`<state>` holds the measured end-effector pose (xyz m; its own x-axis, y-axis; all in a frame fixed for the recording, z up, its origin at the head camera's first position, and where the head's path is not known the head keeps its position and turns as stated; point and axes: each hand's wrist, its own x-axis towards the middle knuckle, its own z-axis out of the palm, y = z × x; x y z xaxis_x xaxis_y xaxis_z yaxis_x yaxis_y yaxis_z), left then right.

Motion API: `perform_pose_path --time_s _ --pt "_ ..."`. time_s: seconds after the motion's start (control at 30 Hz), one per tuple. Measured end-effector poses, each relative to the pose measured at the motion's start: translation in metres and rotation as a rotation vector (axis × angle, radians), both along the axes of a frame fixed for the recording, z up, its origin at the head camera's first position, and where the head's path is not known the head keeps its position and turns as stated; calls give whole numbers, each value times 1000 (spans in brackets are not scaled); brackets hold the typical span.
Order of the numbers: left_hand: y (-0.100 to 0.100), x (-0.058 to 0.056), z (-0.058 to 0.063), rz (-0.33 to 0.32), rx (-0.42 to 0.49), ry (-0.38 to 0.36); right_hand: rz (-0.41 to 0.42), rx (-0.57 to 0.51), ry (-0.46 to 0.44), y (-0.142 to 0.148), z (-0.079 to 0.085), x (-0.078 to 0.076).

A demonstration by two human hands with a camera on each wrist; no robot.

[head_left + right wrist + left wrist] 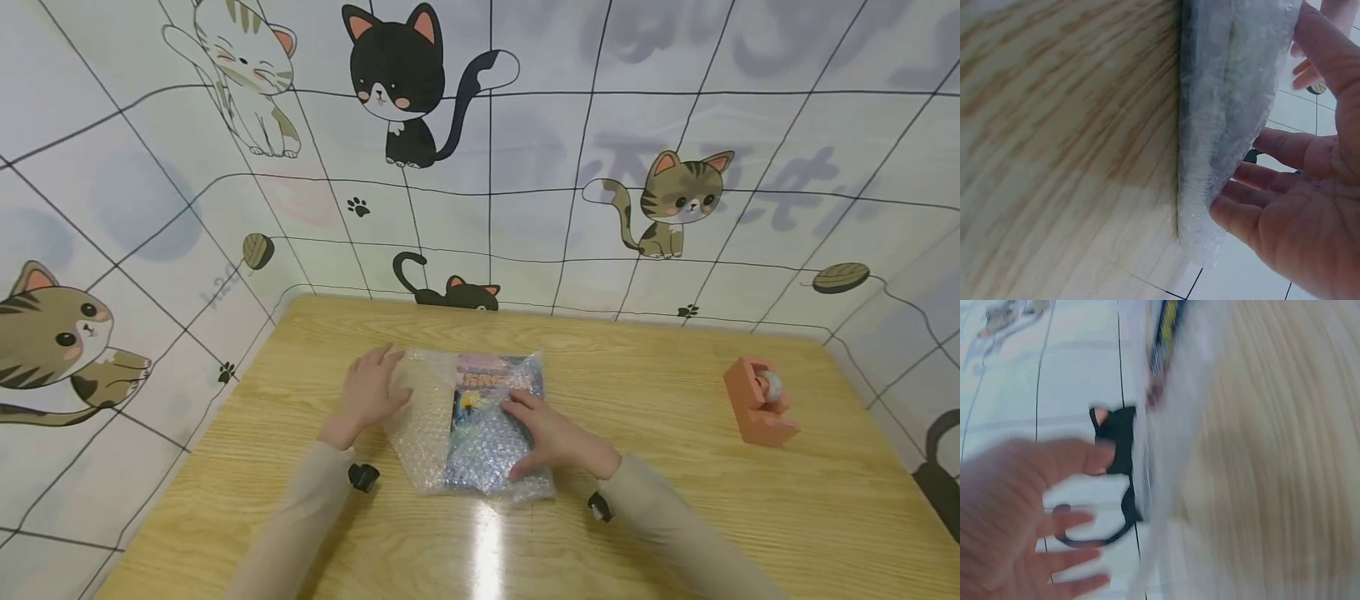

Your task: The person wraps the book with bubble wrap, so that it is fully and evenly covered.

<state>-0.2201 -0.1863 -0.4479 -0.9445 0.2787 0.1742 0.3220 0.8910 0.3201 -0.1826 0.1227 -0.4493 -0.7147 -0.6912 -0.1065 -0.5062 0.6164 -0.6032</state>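
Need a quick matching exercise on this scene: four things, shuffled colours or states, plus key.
Things:
1. tape dispenser
2. bubble wrap
3. book
4. right hand

Colours or states:
a. colourfully printed
b. fingers touching plastic
c. orange-pink
d. see-through, bubbly

Pairs: 1-c, 2-d, 3-a, 4-b

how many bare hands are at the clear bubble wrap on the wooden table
2: the bare left hand by the left edge of the clear bubble wrap, the bare right hand touching the wrap over the flat, colourful printed item inside.
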Motion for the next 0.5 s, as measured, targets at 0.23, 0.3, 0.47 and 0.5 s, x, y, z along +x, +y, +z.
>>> perform_pose_path --time_s 0.23,0.3,0.47,0.5 --pt "-30 8 1 386 228 -64 -11 10 -9 0 2 1" --pt "-34 9 0 375 349 -145 -16 12 -18 0 3 1" --pt "-33 5 -4 345 572 -273 -13 5 -21 -1 3 2" --pt "-32 4 -4 343 603 -286 -11 4 -18 -1 3 2"
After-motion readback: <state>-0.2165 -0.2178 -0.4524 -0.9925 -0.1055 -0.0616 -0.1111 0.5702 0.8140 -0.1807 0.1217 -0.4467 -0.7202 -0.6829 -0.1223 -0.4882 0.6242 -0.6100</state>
